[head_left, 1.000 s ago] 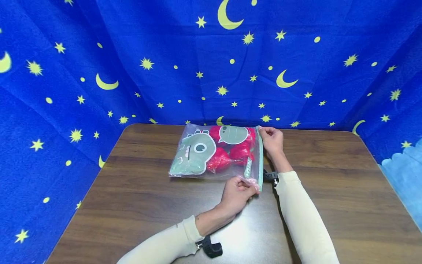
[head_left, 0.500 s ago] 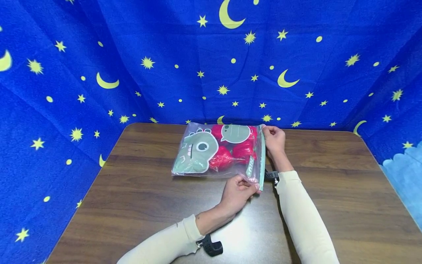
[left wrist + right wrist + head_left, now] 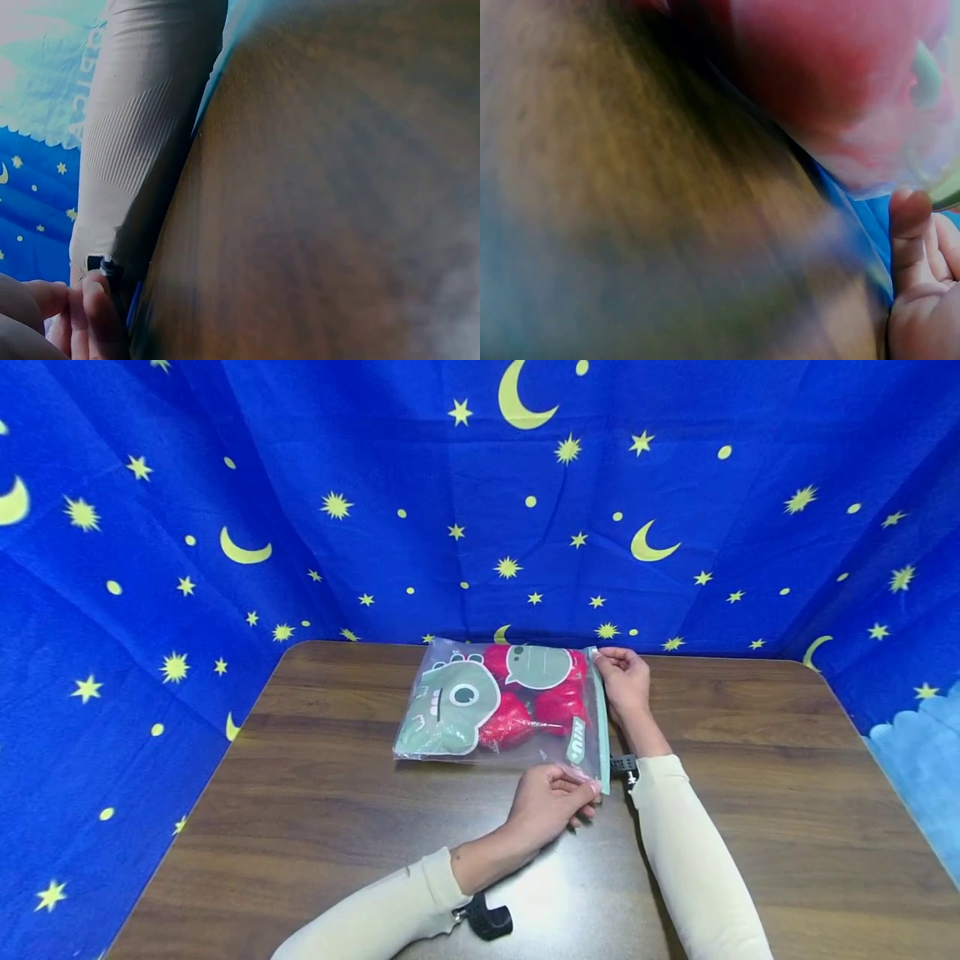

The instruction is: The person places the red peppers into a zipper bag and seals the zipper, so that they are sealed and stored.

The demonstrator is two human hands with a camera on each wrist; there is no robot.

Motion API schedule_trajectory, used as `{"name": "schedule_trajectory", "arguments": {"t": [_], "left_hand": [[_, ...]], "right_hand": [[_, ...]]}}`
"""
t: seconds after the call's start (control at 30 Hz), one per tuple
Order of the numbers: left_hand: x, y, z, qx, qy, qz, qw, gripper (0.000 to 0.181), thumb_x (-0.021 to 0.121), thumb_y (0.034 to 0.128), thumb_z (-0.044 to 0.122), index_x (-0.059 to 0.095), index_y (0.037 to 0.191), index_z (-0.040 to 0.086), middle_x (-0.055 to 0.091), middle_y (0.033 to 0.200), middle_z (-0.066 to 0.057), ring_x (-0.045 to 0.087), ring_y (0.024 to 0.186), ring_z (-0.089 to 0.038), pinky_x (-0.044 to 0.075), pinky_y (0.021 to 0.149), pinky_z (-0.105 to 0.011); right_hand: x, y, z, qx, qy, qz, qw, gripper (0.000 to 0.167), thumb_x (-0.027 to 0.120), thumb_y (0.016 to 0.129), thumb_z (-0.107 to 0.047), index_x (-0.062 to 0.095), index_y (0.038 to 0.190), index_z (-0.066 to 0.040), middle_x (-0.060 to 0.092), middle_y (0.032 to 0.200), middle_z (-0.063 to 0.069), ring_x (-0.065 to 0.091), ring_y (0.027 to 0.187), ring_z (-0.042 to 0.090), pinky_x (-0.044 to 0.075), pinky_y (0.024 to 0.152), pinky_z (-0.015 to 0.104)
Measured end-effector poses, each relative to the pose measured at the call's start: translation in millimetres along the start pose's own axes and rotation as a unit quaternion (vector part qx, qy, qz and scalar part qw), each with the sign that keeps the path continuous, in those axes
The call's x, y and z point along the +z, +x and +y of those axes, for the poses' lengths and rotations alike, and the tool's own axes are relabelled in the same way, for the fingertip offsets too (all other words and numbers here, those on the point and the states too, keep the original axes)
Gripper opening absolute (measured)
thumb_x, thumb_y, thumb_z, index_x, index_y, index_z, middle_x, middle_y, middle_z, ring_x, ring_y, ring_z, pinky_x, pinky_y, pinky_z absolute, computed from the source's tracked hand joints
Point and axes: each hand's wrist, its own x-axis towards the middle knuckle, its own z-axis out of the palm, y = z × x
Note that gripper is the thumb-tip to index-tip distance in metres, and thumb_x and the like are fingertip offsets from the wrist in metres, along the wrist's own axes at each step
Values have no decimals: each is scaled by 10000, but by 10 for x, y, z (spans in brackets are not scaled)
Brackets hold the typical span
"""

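A clear zip bag [image 3: 525, 755] with a printed green monster lies on the wooden table, its pale green zip edge facing right. Inside are several rounded red things [image 3: 504, 720] with bits of green; their exact kind is unclear through the plastic. My left hand [image 3: 551, 806] pinches the near corner of the zip end between thumb and fingers. At the far corner of the same edge, my right hand [image 3: 626, 681] pinches the bag. The right wrist view shows that thumb [image 3: 910, 214] against the bag's green edge, close to the red contents [image 3: 832, 67].
The brown table [image 3: 300, 827] reaches back to a blue curtain [image 3: 420, 460] with yellow moons and stars. A light blue scalloped cloth [image 3: 918, 777] hangs past the right edge. Black camera mounts [image 3: 489, 920] sit at both wrists.
The bag has shifted slightly right. Its near zip corner moved right with my left hand, and the printed label there now lies flatter. My right hand stays at the far corner.
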Motion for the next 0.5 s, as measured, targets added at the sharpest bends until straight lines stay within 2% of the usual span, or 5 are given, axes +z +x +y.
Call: {"name": "schedule_trajectory", "arguments": {"t": [0.13,0.27,0.4,0.5], "left_hand": [[22,1,28,-167,299,-121,9993,139,809,942,193,771,962,61,783,779,-44,677,579,-78,497,471,-203],[30,-8,46,-262,560,-279,9977,189,796,955,236,791,947,48,773,737,-24,663,552,-69,483,459,-198],[9,-16,53,-208,903,-632,9937,260,755,979,257,812,911,12,760,697,-12,642,532,-57,495,465,-196],[-32,-23,57,-18,1154,-1051,9877,253,722,992,202,807,878,-7,759,697,-32,641,536,-58,523,489,-200]], "right_hand": [[-15,-31,-12,-22,173,-119,9998,294,716,958,-34,649,1198,122,653,877,-44,606,789,55,505,681,150],[-44,-73,-10,-45,524,-92,9986,297,692,937,28,629,1204,142,665,913,16,621,795,56,510,692,145],[-63,-129,8,-229,627,-102,9977,271,660,908,88,630,1171,144,669,902,12,637,788,56,515,700,145],[-70,-185,9,-453,645,-165,9968,262,635,911,121,617,1166,179,651,885,-21,639,796,55,518,717,142]]}}
